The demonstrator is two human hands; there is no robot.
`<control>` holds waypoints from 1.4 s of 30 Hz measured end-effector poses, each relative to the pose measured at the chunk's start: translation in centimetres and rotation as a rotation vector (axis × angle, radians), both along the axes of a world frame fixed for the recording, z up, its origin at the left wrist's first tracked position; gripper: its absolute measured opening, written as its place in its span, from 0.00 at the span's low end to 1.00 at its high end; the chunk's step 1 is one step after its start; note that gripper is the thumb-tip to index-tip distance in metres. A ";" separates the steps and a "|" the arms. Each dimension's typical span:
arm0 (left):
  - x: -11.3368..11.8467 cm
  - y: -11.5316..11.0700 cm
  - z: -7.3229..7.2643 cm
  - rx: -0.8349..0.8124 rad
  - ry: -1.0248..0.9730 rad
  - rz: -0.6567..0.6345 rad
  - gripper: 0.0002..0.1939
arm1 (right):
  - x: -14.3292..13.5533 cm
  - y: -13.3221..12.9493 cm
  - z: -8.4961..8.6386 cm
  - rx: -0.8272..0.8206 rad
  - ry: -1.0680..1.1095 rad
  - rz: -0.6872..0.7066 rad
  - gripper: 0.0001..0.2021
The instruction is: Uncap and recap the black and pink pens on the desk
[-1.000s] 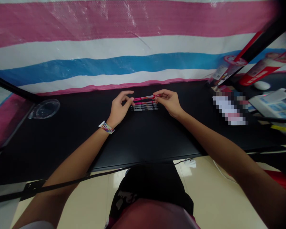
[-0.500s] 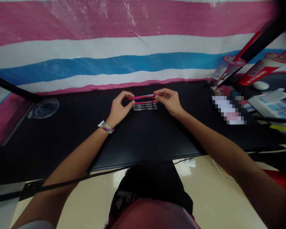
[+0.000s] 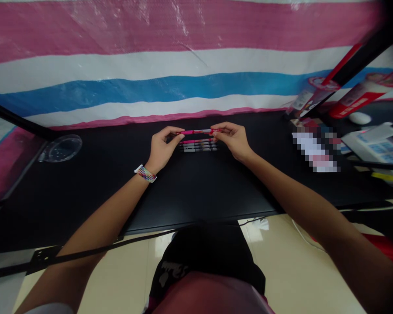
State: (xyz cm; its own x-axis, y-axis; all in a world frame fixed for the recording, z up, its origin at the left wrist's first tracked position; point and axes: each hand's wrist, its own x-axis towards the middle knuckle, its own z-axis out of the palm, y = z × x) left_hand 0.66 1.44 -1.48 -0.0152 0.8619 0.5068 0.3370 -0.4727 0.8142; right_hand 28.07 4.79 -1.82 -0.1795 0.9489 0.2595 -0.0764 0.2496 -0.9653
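Between my two hands a pink pen (image 3: pixel 196 131) lies level from left to right. My left hand (image 3: pixel 163 147) pinches its left end between thumb and fingers, and a patterned band circles that wrist. The pen's right end is in the closed fingers of my right hand (image 3: pixel 232 138). Just below it, on the black table (image 3: pixel 196 192), a second pink pen (image 3: pixel 196 141) lies at the top of a close row. Several grey and clear pens (image 3: pixel 199 148) lie parallel beneath that one. My fingertips hide some of the pens' ends.
A clear plastic lid (image 3: pixel 61 148) lies at the left. To the right stand a clear cup (image 3: pixel 309 98) with a red straw and a red-and-white cup (image 3: pixel 360 98). A white rounded object (image 3: pixel 360 118) and a white box (image 3: pixel 380 141) are near them. Striped sheeting (image 3: pixel 183 87) hangs behind.
The thumb and fingers of my left hand have shifted slightly on the pink pen's left end. My right hand keeps its grip, and the row of pens stays put.
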 end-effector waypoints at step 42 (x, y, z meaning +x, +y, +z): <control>1.3 -1.3 1.1 0.032 -0.088 -0.067 0.13 | 0.0 -1.5 2.5 -0.571 0.540 0.511 0.20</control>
